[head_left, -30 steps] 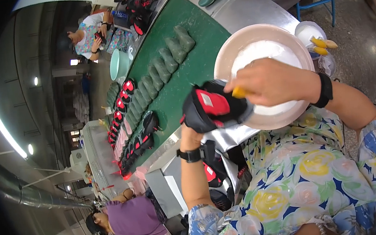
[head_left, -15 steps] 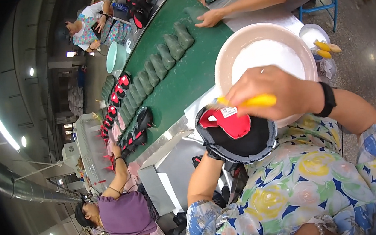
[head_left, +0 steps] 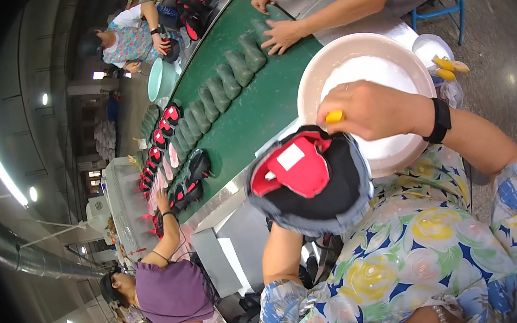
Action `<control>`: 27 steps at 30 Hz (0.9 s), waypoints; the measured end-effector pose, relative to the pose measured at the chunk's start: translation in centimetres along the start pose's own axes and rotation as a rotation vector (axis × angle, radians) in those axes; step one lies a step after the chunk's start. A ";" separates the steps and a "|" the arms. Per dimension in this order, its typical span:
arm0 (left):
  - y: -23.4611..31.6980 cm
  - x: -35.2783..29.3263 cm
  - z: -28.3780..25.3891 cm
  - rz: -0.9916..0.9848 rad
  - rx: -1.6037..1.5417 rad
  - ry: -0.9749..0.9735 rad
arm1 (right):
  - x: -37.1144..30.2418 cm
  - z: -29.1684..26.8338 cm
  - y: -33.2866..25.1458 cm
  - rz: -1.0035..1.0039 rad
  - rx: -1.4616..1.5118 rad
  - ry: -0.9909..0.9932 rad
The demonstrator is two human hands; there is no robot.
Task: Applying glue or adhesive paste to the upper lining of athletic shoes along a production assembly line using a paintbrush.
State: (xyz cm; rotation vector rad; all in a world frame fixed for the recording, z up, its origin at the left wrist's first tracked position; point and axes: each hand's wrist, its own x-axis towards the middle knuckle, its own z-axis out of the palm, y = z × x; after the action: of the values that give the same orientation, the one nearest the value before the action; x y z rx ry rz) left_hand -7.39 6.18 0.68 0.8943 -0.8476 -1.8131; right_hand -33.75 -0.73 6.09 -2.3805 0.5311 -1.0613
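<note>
Green belt (head_left: pixel 265 109) lies beyond; the shoe upper (head_left: pixel 309 182) bears an unreadable white label (head_left: pixel 290 156).

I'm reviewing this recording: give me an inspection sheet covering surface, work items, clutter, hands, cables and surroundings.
Surface: green worktop with a row of dark green foot-shaped forms.
Work items: black-and-red shoe upper, opening toward the camera; pale basin with white contents.
Clutter: small white tub beside the basin, with yellow-handled tools.
Right hand: grips a yellow handle; its other end is hidden.
Left hand: hidden behind the upper, apparently supporting it.
Cables: none clearly identifiable.
Surroundings: co-worker in purple; another person's hand by the forms.
</note>
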 end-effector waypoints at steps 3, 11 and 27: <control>0.3 0.5 1.1 -0.027 -0.040 -0.006 | 0.7 -0.9 -0.6 -0.036 0.089 0.212; 0.2 -0.1 3.7 0.307 1.172 -0.079 | 1.4 0.3 -1.8 -0.174 0.104 0.130; -1.3 -0.3 -0.4 0.084 0.219 0.052 | 0.6 0.1 -0.9 0.140 0.134 -0.008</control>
State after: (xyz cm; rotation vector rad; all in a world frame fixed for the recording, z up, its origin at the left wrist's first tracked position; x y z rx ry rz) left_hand -7.47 6.84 -0.56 1.0238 -1.0490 -1.6399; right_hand -33.22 -0.32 6.87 -2.1967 0.5955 -0.9930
